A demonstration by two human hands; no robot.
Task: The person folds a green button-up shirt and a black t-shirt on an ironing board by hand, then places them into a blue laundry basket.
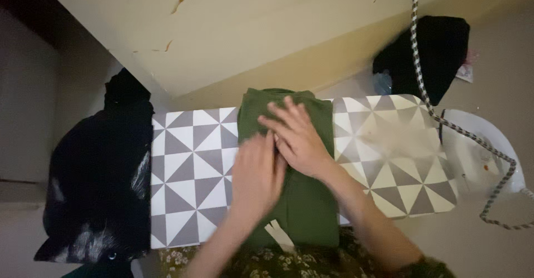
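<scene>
Head view: green garment [303, 200] lies folded into narrow strip across patterned ironing board [189, 167], frame centre. Left hand [257, 173] and right hand [297, 139] open, flat, pressing it. Lengthwise fold looks done; crosswise fold seemingly left.

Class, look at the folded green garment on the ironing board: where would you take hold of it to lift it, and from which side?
Grip the green garment by its two long folded edges, coming in from left and right. It lies as a narrow strip across the ironing board, so both edges are exposed.
</scene>
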